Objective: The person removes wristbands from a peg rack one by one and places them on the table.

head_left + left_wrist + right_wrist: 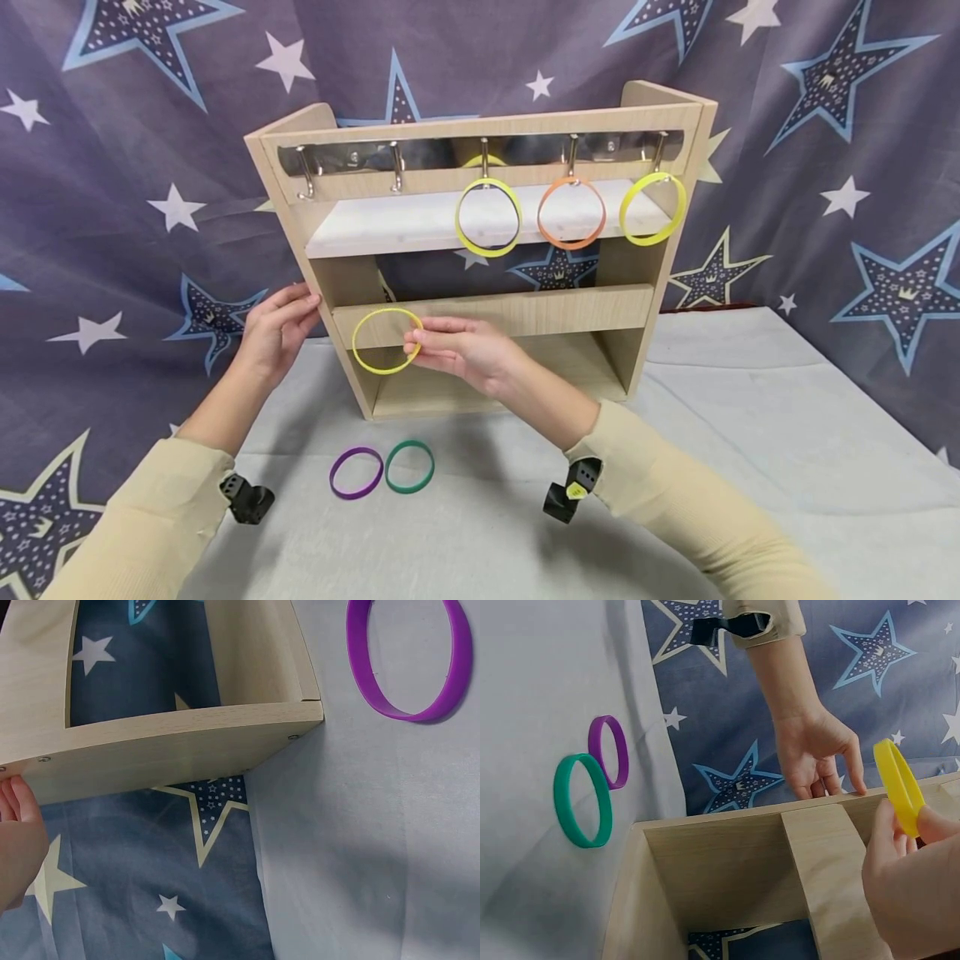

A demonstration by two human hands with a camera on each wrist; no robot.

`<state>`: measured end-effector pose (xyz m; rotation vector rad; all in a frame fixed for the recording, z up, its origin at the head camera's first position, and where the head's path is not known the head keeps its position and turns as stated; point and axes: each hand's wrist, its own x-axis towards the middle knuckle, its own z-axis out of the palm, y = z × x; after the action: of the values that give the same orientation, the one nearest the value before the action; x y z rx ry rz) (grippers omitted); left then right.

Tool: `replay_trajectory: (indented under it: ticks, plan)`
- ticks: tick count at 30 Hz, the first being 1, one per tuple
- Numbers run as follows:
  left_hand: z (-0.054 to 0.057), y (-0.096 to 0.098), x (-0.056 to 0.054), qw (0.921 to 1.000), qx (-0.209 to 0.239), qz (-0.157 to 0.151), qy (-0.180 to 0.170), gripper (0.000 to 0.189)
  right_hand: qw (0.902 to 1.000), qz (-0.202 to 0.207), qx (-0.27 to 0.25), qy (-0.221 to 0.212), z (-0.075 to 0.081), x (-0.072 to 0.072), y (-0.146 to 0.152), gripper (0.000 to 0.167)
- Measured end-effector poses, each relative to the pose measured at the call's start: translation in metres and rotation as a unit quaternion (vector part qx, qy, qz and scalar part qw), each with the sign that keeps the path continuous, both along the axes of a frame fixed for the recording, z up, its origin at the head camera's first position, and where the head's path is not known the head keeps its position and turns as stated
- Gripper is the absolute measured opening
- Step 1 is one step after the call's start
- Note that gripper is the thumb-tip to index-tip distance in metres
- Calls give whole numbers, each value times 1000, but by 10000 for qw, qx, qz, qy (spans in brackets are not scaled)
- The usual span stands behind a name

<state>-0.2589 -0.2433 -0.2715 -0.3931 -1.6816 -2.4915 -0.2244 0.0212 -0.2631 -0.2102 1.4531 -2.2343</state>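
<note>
Between thumb and fingers my right hand [472, 352] pinches a yellow silicone wristband [358, 354], held up before the lower left part of a wooden shelf rack [495, 312]. In the right wrist view the yellow wristband [897, 784] stands edge-on above the fingertips. My left hand [277, 329] touches the rack's left side panel with its fingertips. Along the rack's top runs a metal hook rail [442, 155]. A yellow wristband [514, 200], an orange wristband [602, 208] and another yellow wristband [680, 204] hang from its middle and right-hand hooks; the two left hooks are bare.
On the grey-white cloth [480, 533] in front of the rack lie a purple wristband [335, 479] and a green wristband [430, 471], side by side. A white shelf board [390, 223] sits below the hooks. Behind everything hangs a dark curtain [232, 150] with stars.
</note>
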Motion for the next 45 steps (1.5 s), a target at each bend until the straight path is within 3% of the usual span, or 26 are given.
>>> replay_trajectory:
  ticks: [7, 16, 34, 45]
  plan:
    - [0, 0, 0, 10000, 20, -18, 5, 18, 9990, 213, 312, -244, -8, -2, 6, 41]
    - [2, 0, 0, 10000, 28, -49, -26, 17, 9958, 650, 617, -170, -19, -2, 13, 41]
    - [4, 0, 0, 10000, -30, -38, -73, 17, 9878, 983, 1068, -565, -53, 6, 28, 40]
    - [1, 0, 1, 10000, 16, -37, -35, 17, 9811, 930, 1509, -772, -81, 13, 39, 39]
